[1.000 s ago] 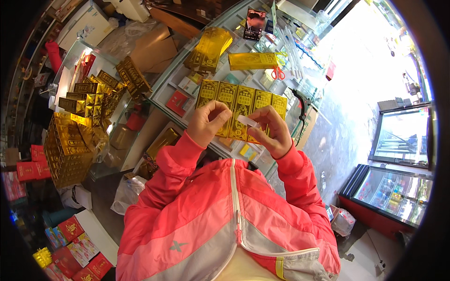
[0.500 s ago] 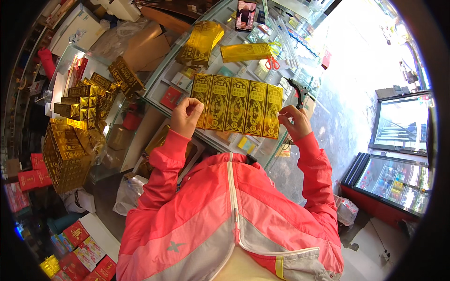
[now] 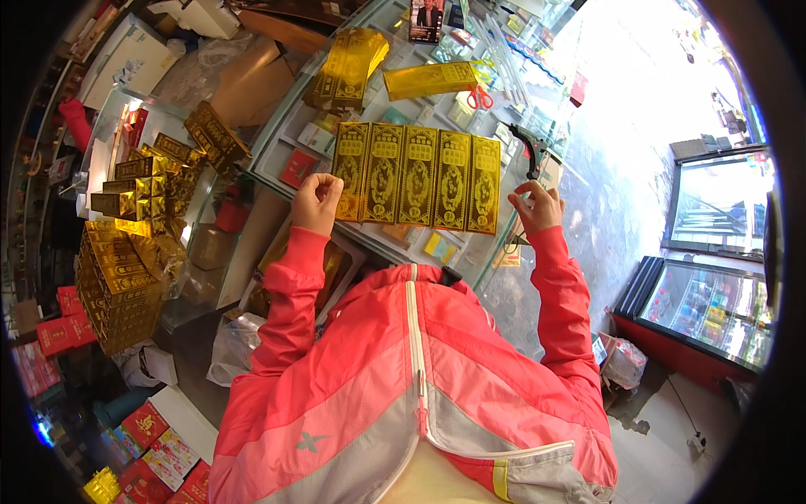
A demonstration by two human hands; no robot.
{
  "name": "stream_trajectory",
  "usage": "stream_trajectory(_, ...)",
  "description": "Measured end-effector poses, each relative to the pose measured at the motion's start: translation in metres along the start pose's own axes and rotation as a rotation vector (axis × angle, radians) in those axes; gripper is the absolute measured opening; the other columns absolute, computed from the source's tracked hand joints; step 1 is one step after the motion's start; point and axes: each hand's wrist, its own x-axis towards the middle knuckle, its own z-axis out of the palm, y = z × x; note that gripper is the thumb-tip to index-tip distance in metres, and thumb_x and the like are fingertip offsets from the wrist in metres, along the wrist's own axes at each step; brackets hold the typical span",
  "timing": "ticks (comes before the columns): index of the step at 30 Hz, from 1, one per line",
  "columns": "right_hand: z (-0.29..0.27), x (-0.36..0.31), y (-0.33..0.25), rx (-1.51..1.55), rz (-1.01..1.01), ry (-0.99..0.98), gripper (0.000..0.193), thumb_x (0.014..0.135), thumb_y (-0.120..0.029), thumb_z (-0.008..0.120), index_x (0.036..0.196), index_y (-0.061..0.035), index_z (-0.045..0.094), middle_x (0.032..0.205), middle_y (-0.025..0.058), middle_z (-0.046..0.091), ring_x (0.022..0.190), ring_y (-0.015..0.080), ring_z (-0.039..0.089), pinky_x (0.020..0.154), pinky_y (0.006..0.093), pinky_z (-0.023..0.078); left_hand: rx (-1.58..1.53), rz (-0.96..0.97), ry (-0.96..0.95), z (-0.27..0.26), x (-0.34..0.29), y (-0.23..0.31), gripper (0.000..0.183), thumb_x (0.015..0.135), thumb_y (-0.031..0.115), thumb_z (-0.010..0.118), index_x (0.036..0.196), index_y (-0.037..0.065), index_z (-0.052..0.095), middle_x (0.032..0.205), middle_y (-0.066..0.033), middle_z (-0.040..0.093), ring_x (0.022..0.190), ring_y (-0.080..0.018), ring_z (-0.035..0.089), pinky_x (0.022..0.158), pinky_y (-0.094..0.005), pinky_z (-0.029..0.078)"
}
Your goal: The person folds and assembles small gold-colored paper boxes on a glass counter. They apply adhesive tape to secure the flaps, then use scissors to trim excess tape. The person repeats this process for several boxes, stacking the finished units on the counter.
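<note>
A shiny gold printed sheet [image 3: 403, 176], marked into several upright panels, lies on the glass counter in front of me. At its left edge my left hand [image 3: 316, 206] is closed, thumb against curled fingers; whether it grips the edge is unclear. Just off the right edge, my right hand [image 3: 537, 210] has thumb and index finger pinched together, and anything between them is too small to make out. Beyond the sheet sit a stack of gold sheets [image 3: 348, 71], a long gold piece [image 3: 430, 81] and red-handled scissors [image 3: 479, 98]. A black glue gun [image 3: 531, 151] lies near my right hand.
A phone [image 3: 426, 20] stands at the counter's far edge. Folded gold boxes [image 3: 138, 189] are piled at the left, above a large gold-patterned stack [image 3: 119, 286]. Red packages [image 3: 67, 323] lie further left. A glass-topped cabinet [image 3: 709, 311] is at the right.
My right hand has moved right, away from the gold sheet's edge. My left hand has shifted slightly left. The whole view has shifted a little, and the phone's picture has changed.
</note>
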Motion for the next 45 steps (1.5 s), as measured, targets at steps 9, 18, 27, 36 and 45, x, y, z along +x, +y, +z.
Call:
stream_trajectory(9,0.021,-0.008,0.004,-0.044,-0.148,0.231,0.015,0.08,-0.033,0.069,0.084,-0.0185,0.066,0.079,-0.0017,0.066,0.084,0.0214,0.052,0.082,0.0367,0.034,0.064,0.048,0.053,0.006,-0.003,-0.014,0.019,0.086,0.019,0.067,0.084,0.001,0.061,0.071,0.0009,0.055,0.061,-0.0072,0.046,0.059,-0.0236,0.043)
stream_trajectory(18,0.031,-0.011,0.007,-0.102,0.011,0.116,0.02,0.082,-0.035,0.066,0.09,-0.0168,0.066,0.073,0.0047,0.066,0.089,0.0226,0.056,0.086,0.0362,0.035,0.136,0.089,0.056,0.007,-0.004,-0.012,0.019,0.085,0.018,0.067,0.082,0.0,0.061,0.073,-0.0023,0.056,0.06,-0.01,0.048,0.058,-0.0258,0.043)
stream_trajectory(27,0.04,-0.008,0.002,-0.182,-0.003,0.115,0.023,0.083,-0.038,0.064,0.092,-0.0167,0.065,0.067,0.0072,0.063,0.087,0.0231,0.057,0.085,0.0365,0.035,0.415,0.328,0.194,0.005,0.002,-0.036,0.013,0.077,0.017,0.071,0.077,0.006,0.063,0.099,-0.01,0.057,0.096,-0.0271,0.053,0.085,-0.0389,0.042)
stream_trajectory(36,0.041,-0.006,0.002,-0.202,0.034,0.049,0.025,0.084,-0.04,0.062,0.093,-0.0167,0.066,0.072,0.0072,0.067,0.088,0.0225,0.058,0.086,0.037,0.034,0.467,0.284,0.191,0.02,0.003,-0.055,0.013,0.077,0.016,0.071,0.08,0.006,0.063,0.107,-0.0125,0.057,0.106,-0.0294,0.052,0.092,-0.0407,0.041)
stream_trajectory(45,0.043,-0.003,0.006,-0.193,0.022,0.016,0.026,0.086,-0.04,0.058,0.095,-0.0184,0.07,0.075,0.0097,0.067,0.09,0.0238,0.058,0.088,0.0367,0.035,0.461,0.283,0.176,0.019,0.003,-0.05,0.014,0.077,0.014,0.07,0.08,0.003,0.062,0.104,-0.0134,0.057,0.104,-0.0288,0.053,0.09,-0.0392,0.042)
